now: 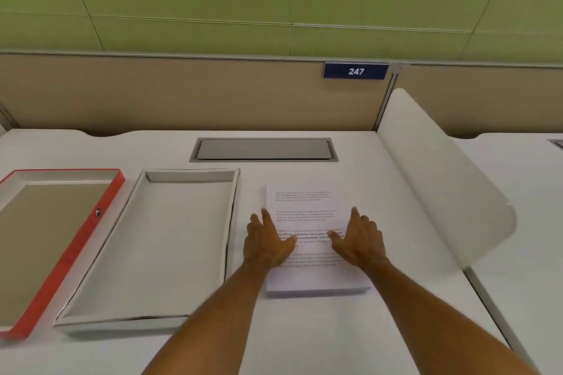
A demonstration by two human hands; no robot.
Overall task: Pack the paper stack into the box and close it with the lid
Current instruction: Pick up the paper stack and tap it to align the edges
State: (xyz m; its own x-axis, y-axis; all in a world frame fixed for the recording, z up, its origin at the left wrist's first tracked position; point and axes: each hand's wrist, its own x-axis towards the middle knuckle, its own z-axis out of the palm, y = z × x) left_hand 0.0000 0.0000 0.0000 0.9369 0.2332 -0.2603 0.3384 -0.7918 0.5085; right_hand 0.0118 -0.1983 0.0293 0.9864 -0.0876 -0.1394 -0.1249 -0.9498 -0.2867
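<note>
Now both hands lie on the paper stack, box and lid wait to its left

Taking the paper stack as the landmark, the lid lies farthest to its left, at the left edge of the white desk. It is red outside, and its hollow side faces up. Between the lid and the stack is the white box, open and with nothing inside. Its right wall is just beside the left edge of the stack; I cannot tell if they touch.

The stack lies flat on the desk, with printed text on the top sheet. The left hand is at the left edge of the stack, fingers spread apart, thumb over the page. The right hand is at the right edge, also with fingers apart and thumb pointing inward on the sheet. Neither hand is closed around the paper. Whether the fingertips go under the edges cannot be seen.

To the right of the stack a white divider stands along the desk. Behind the stack a grey cable hatch is set in the desk.
</note>
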